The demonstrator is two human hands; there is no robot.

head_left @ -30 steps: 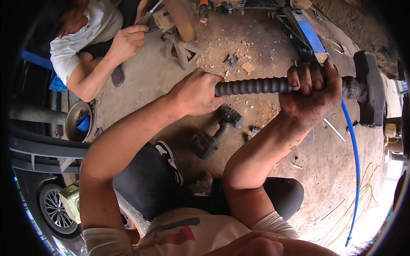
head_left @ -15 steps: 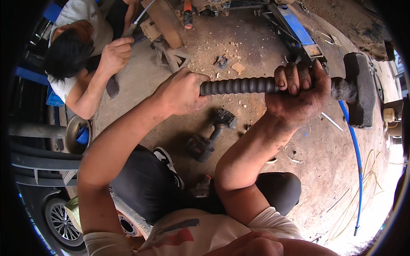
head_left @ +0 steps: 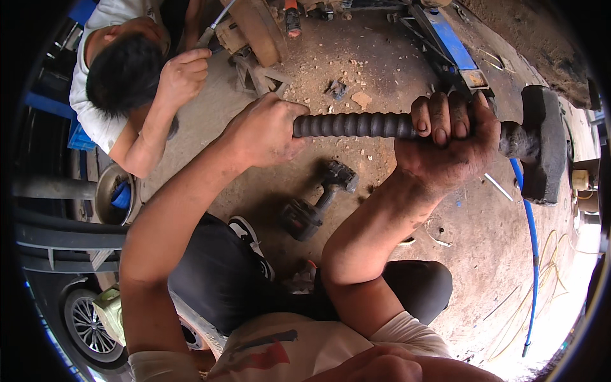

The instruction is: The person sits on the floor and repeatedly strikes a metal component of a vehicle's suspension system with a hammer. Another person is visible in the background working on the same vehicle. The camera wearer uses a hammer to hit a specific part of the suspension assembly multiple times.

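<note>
A heavy sledgehammer (head_left: 542, 145) with a dark, ribbed metal handle is held level across my front, its head at the right. My left hand (head_left: 270, 130) is closed round the handle's end. Close behind the head, my right hand (head_left: 452, 137) wraps the handle from below, its blackened fingertips curling over the top. On the ground beneath, between my forearms, lies a black cordless impact wrench (head_left: 320, 200).
At the upper left a co-worker (head_left: 127, 76) bends forward, gripping a screwdriver-like tool (head_left: 211, 32). A blue jack (head_left: 445, 38) stands at the far right. Rubble (head_left: 337, 89) litters the floor; a blue hose (head_left: 531, 254) runs down the right. A metal bowl (head_left: 132, 191) sits left.
The hammer's head has dipped slightly and shifted a little right, with both my hands still on the handle. The co-worker's head and hand appear further right.
</note>
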